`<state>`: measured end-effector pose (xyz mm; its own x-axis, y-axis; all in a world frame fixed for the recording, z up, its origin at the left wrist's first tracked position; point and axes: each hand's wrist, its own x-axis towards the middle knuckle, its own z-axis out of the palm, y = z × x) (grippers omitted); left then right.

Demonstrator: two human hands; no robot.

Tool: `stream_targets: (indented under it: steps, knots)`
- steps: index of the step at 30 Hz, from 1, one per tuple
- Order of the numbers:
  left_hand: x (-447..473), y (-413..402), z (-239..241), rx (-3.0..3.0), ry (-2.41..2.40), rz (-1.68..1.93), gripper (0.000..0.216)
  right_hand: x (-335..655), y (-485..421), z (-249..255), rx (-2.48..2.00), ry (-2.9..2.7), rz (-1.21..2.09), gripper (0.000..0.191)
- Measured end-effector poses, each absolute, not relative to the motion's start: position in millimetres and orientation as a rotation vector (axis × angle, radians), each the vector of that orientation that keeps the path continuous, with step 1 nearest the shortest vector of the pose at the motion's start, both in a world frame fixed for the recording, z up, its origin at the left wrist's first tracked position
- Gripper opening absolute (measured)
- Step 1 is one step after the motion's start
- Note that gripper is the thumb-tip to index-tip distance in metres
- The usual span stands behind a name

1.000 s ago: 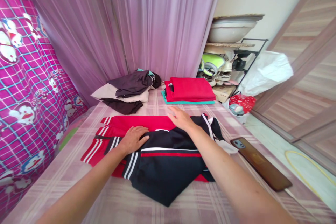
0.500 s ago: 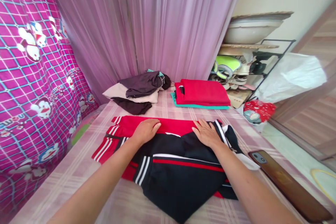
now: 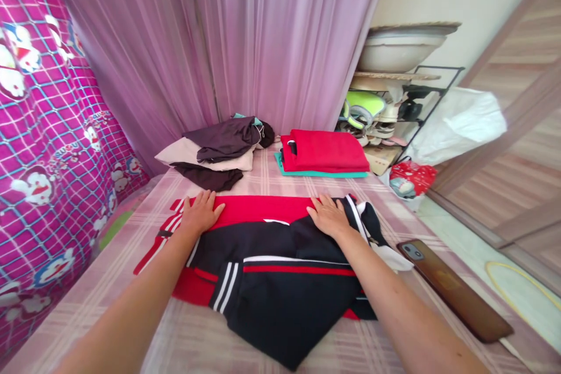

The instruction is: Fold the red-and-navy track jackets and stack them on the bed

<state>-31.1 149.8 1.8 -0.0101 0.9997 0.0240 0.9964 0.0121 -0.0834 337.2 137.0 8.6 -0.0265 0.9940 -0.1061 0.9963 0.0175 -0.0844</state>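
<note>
A red and black jacket with white stripes [image 3: 272,269] lies spread on the checked pink bedsheet [image 3: 197,339]. My left hand [image 3: 200,213] rests flat, fingers apart, on the red sleeve at the garment's far left. My right hand [image 3: 328,216] lies flat on the black part near the collar at the far right. Neither hand grips anything.
Behind the jacket sit a loose heap of dark and beige clothes [image 3: 214,152] and a folded red and teal stack [image 3: 322,155]. A phone on a wooden board [image 3: 453,289] lies at the right bed edge. A shoe rack [image 3: 390,117], a red bag [image 3: 412,178] and curtains stand beyond.
My left hand has slid left along the red sleeve toward its end. The right hand stays near the collar. The view has shifted slightly.
</note>
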Motion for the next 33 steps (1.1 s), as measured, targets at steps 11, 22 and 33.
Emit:
stream_targets:
  steps: [11, 22, 33]
  knots:
    - [-35, 158, 2, -2.161, -2.231, 0.066, 0.067, 303, 152, 14, 1.854, 2.515, -0.496, 0.063]
    - [-29, 154, 7, -2.146, -2.258, 0.071, 0.067, 407, 151, 4, 2.399, 2.242, -0.009, 0.054]
    - [-30, 155, 5, -2.124, -2.248, 0.107, 0.068, 481, 176, 18, 2.563, 2.216, -0.573, 0.023]
